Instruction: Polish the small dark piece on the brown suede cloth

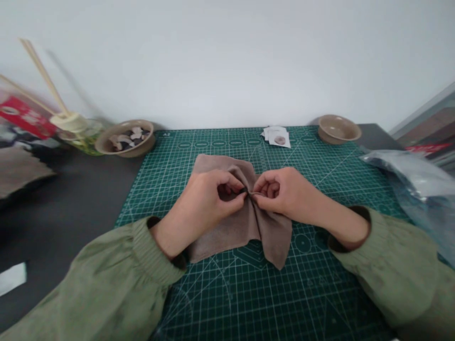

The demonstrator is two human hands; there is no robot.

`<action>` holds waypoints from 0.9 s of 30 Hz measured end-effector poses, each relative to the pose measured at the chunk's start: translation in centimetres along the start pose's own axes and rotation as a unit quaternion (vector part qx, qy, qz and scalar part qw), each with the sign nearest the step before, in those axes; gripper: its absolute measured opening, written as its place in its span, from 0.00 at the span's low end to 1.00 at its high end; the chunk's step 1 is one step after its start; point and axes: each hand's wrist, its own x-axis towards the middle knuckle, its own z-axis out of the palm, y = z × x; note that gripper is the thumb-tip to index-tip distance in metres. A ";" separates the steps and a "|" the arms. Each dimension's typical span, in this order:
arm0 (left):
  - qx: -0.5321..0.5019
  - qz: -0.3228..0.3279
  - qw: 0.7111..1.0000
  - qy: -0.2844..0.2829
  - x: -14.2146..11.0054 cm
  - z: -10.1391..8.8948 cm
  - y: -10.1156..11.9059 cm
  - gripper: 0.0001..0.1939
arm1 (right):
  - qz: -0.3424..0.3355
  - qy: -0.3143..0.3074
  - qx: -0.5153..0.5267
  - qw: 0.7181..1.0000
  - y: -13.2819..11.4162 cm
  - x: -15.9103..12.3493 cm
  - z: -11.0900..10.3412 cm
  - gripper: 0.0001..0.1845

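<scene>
A brownish-pink cloth lies on the green cutting mat, drawn up into folds at its middle. My left hand pinches at that gathered spot, with a small dark piece between thumb and forefinger; its exact kind is too small to tell. Close against it, my right hand is closed in a pinch on a thin fold of the same cloth, its other fingers curled in. The fingertips of both hands almost meet. Loose corners of the cloth spread out beneath and behind the hands.
At the back left stands a bowl of dark and pinkish scraps, beside a reed diffuser. Small white cards lie at the mat's back edge. Another bowl is at the back right, near a clear plastic bag.
</scene>
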 end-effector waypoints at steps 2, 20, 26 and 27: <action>0.005 0.010 1.000 -0.014 -0.1 -0.3 -0.3 0.04 | -0.001 0.025 0.004 1.000 0.1 -0.1 -0.3 0.04; -0.041 0.092 0.990 -0.096 0.2 -2.2 -1.6 0.04 | 0.013 0.061 -0.001 0.998 0.2 0.1 -0.4 0.05; -0.017 0.104 0.988 -0.116 0.1 -2.6 -1.1 0.06 | 0.020 0.058 0.001 0.998 0.3 0.1 -0.4 0.04; -0.009 0.104 0.988 -0.111 0.1 -2.7 -1.0 0.06 | 0.019 0.057 0.003 0.998 0.3 0.2 -0.3 0.04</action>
